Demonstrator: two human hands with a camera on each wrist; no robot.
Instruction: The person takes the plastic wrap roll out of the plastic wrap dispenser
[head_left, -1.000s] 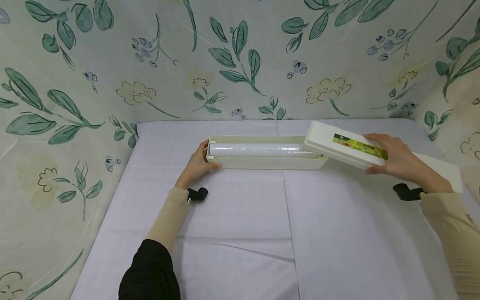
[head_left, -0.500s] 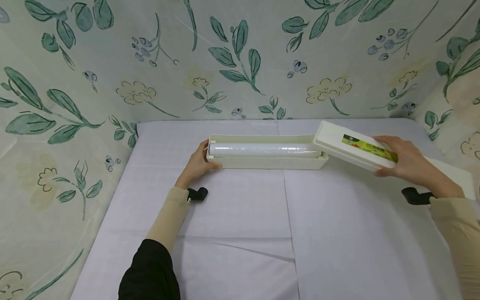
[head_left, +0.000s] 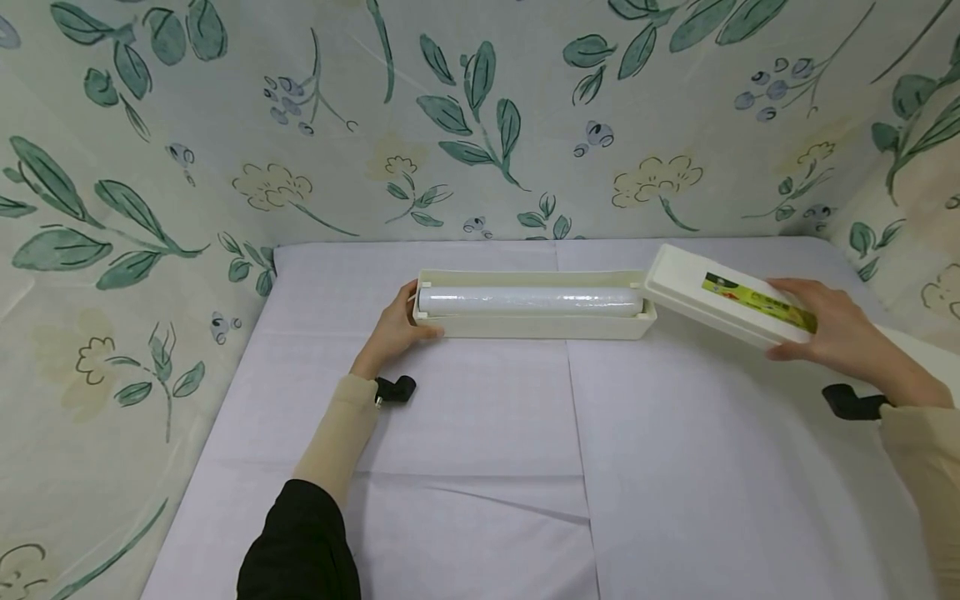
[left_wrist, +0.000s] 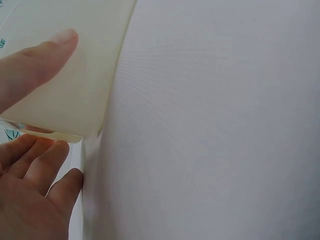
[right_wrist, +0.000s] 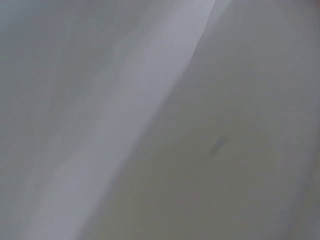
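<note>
- Open box [head_left: 536, 327], pale cream, lies lengthwise at 12 o'clock on the white cloth [head_left: 465, 525]; likely light, stiff plastic, apt to slide; best steadied by its end walls
- Roll [head_left: 525, 300] lies along inside it, shiny film, probably slick, easily creased; take by the ends
- Lid [head_left: 690, 292] at 3 o'clock of the box, tilted, near end close to the box's right end; contact there can't be told; looks light, rigid, smooth; hold across both long edges, about mid-length
- Left hand [head_left: 397, 329], at the box's 9 o'clock end, pinches it, thumb on near wall, fingers at end
- Right hand [head_left: 840, 333] grips the lid across its width, beside the green label [head_left: 757, 302]
- Leaf-print cloth [head_left: 536, 167] beyond, 12 o'clock
</note>
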